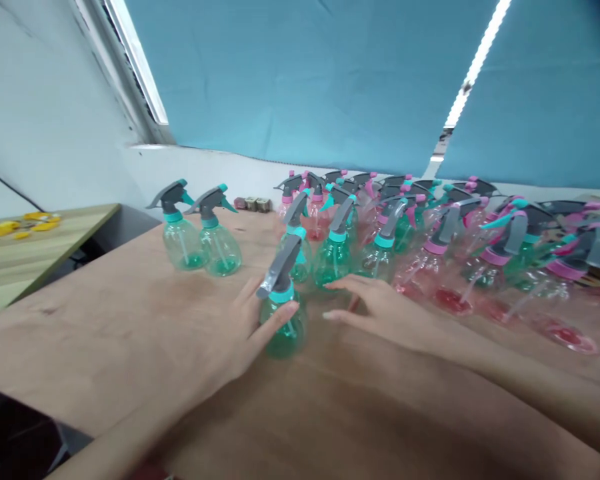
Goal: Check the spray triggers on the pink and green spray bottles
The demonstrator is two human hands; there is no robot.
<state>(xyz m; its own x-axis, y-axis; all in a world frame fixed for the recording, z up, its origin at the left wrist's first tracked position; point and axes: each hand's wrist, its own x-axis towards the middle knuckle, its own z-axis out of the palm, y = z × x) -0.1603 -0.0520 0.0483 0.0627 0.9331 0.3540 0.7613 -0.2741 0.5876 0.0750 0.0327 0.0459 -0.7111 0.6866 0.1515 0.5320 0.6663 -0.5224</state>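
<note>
My left hand (253, 327) is wrapped round the body of a green spray bottle (286, 333) with a grey trigger head and teal collar, its thumb across the front. To the right of it, my right hand (375, 307) has thumb and fingers apart with nothing between them. Its fingertips come close to another green spray bottle (334, 260); I cannot tell whether they touch. Two more green spray bottles, a nearer one (221, 250) and one beside it (181, 243), stand together at the left, away from both hands.
Many pink and green spray bottles (435, 270) crowd the right and back of the wooden table (130, 327). Small blocks (253, 204) sit by the wall. A second table (35, 250) at the left holds yellow pieces (23, 225). Blue cloth (305, 80) covers the window.
</note>
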